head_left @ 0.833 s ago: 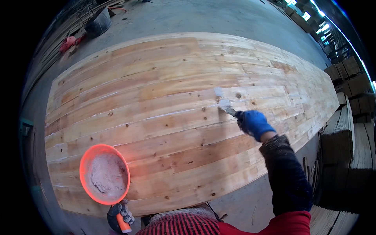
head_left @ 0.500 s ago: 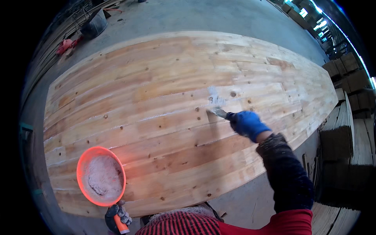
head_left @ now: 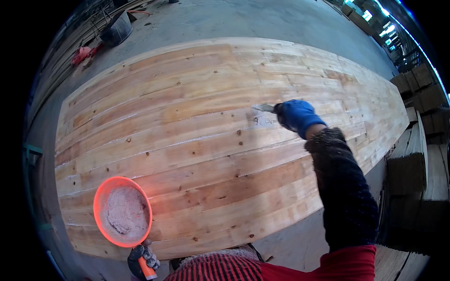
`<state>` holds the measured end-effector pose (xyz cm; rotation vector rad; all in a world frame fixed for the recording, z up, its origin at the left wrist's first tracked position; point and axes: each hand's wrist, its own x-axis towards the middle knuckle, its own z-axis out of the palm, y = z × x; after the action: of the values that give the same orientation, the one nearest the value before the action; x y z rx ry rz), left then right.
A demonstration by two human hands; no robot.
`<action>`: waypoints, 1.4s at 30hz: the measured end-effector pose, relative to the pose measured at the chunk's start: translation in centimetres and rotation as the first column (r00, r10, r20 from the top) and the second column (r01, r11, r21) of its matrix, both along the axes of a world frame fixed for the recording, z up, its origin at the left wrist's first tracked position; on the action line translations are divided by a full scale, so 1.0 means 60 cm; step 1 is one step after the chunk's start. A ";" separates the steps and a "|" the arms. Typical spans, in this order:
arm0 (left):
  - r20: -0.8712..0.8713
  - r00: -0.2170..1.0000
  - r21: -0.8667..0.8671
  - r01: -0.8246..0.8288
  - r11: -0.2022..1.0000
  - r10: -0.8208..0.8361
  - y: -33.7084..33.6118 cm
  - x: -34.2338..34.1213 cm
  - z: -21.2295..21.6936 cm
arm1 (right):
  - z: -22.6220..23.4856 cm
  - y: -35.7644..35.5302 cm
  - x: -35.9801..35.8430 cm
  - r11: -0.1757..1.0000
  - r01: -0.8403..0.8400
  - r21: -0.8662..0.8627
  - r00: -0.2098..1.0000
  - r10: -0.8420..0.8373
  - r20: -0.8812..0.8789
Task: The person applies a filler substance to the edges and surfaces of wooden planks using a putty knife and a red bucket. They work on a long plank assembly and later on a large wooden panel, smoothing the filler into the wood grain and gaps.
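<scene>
In a blue glove, my right hand [head_left: 296,116] is closed round the handle of a putty knife [head_left: 264,108]. The blade rests on or just over a large jointed wood panel [head_left: 197,187], beside a patch of pale filler [head_left: 263,122]. My left hand [head_left: 143,259], in a dark, filler-smeared glove, grips the orange handle of a round orange scoop-like bowl [head_left: 149,220]. That bowl holds pinkish-white filler paste [head_left: 125,210] and is over the panel's near left part. Thin pale filler lines run along several board seams.
Stacks of wooden boards [head_left: 405,173] stand along the right side. At the far left, a dark bucket [head_left: 116,30] and a red bundle [head_left: 82,55] are on the grey floor [head_left: 234,21]. Green metal framing [head_left: 33,150] rises by the left edge.
My right hand has moved the putty knife away from me, from the near side of the filler patch to its far side. The patch looks smaller and thinner. My left hand keeps still.
</scene>
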<state>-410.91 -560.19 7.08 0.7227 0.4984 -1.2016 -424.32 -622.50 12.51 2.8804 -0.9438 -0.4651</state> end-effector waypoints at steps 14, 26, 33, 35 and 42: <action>0.030 0.997 0.114 -0.073 0.991 0.070 0.008 -0.003 0.011 | -0.078 0.008 0.019 0.998 0.017 0.055 0.995 -0.023 0.100; 0.019 0.998 0.145 -0.059 0.988 0.057 0.007 -0.008 0.011 | -0.053 0.005 -0.026 0.997 -0.030 0.066 0.990 0.021 0.136; 0.018 1.000 0.061 0.014 0.998 -0.015 0.008 0.000 0.006 | -0.002 0.027 -0.093 0.995 0.091 0.044 0.992 -0.086 -0.097; 0.041 0.999 0.066 0.002 0.998 -0.005 0.008 -0.002 0.005 | -0.042 0.047 -0.106 0.993 0.108 0.046 0.994 -0.109 0.027; 0.054 0.998 0.030 0.028 0.999 -0.029 0.016 0.000 -0.007 | 0.006 0.059 -0.103 0.976 0.194 0.103 0.978 -0.184 -0.101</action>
<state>-410.94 -559.20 6.67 0.7875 0.4624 -1.2002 -430.49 -618.97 12.87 2.8496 -1.2201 -0.6794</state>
